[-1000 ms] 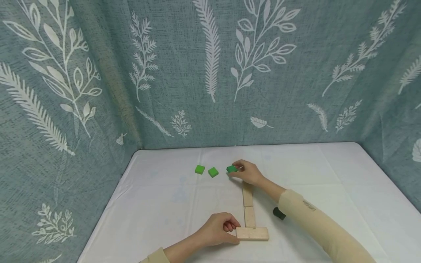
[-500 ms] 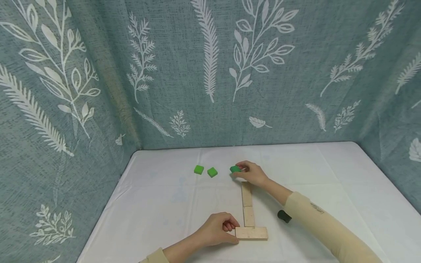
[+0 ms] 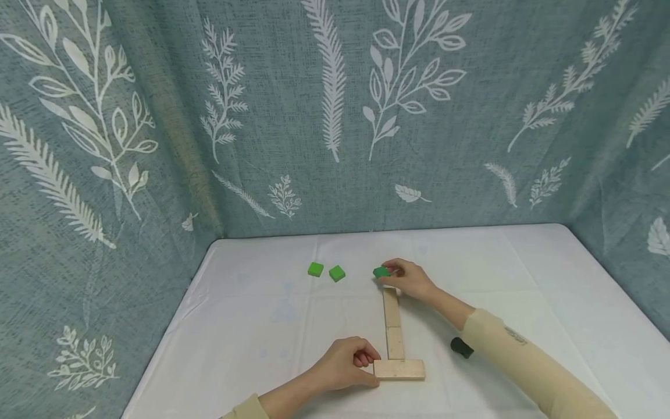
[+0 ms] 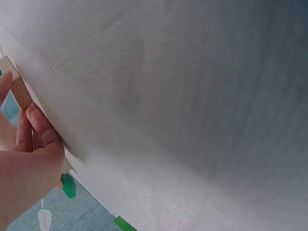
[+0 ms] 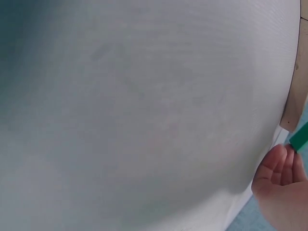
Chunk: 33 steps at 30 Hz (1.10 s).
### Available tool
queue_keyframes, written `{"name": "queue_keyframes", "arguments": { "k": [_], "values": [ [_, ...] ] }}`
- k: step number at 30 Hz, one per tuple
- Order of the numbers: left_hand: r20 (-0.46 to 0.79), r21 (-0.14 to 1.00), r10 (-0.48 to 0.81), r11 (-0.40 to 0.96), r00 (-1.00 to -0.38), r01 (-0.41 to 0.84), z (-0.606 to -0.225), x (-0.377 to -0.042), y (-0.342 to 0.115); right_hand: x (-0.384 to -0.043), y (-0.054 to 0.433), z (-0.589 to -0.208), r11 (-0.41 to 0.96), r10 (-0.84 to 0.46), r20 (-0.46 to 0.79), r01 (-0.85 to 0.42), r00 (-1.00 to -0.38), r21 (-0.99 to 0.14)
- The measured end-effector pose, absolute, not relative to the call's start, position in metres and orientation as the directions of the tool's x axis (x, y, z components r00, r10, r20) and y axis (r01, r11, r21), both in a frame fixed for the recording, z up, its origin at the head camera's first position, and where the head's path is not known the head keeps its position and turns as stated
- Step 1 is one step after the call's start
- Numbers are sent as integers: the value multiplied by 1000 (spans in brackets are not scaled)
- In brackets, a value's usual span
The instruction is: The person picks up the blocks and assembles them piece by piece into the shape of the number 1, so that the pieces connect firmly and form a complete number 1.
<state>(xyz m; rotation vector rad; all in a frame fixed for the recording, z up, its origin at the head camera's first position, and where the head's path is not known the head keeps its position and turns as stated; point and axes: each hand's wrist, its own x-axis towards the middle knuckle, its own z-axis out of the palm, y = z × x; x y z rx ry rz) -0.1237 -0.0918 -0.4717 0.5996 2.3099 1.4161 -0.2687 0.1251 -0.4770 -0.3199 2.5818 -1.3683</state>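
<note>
In the head view my left hand (image 3: 346, 364) pinches the left end of a pale wooden block (image 3: 399, 369) that lies crosswise on the table. The left wrist view shows its thumb and fingers at the end of that wooden block (image 4: 19, 89). Two more wooden blocks (image 3: 392, 326) run end to end away from it, forming a T-like line. At the far end of this line my right hand (image 3: 412, 280) pinches a dark green block (image 3: 381, 272) between thumb and fingers. In the right wrist view the green block (image 5: 300, 138) shows at the fingertips, close to the wooden row's end.
Two lighter green blocks (image 3: 326, 272) lie to the left of the right hand. A small black cylinder-like object (image 3: 462, 348) sits by the right sleeve. A white cloth covers the table (image 3: 251, 326), and a patterned teal curtain (image 3: 293, 116) surrounds its back and sides.
My right hand has shifted a little to the right with the dark green block, towards the end of the wooden row. The black object has also slid right beside the sleeve. My left hand stays put.
</note>
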Motion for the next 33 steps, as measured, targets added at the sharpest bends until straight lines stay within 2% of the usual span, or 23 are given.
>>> {"name": "queue_keyframes", "arguments": {
  "k": [33],
  "values": [
    [-75, 893, 530, 412, -844, 180, -472, -125, -92, -263, 137, -478, 583, -345, -44, -178, -937, -793]
  ]
}}
